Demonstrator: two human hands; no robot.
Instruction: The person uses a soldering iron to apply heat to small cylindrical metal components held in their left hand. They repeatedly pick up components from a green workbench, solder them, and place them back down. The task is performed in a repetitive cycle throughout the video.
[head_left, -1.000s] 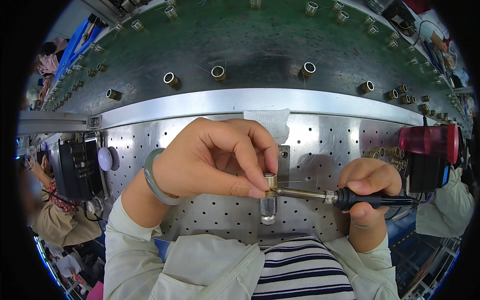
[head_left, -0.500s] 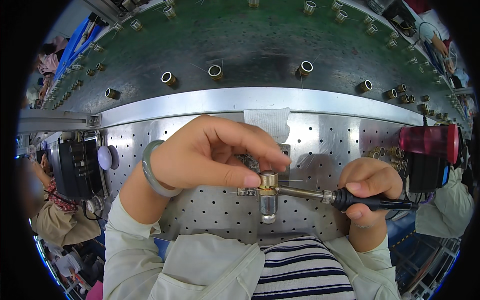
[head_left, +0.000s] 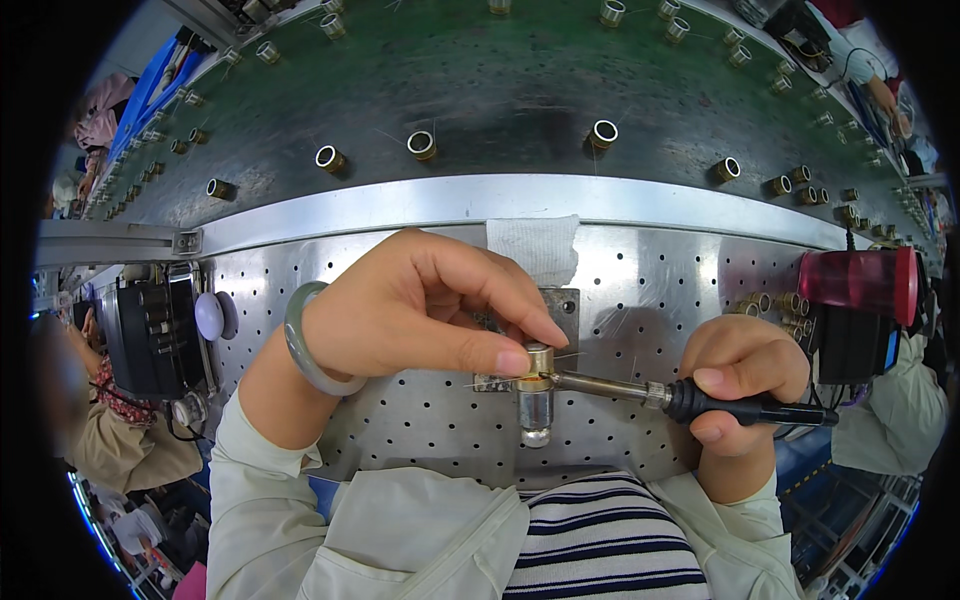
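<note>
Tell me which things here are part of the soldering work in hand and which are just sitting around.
In use:
left hand, fingertips on the small brass cylinder
right hand, gripping the soldering iron, tip at that cylinder
metal post under the cylinder

Lying about:
brass rings on the green belt
white tape patch
red canister
black device

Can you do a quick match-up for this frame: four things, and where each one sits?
Things:
1 soldering iron
2 brass ring
3 pale bangle
4 white cloth patch

Places:
A on the left wrist
B on the metal rail edge
C held in the right hand
D under the left hand fingertips

Pairs: 1-C, 2-D, 3-A, 4-B
</note>
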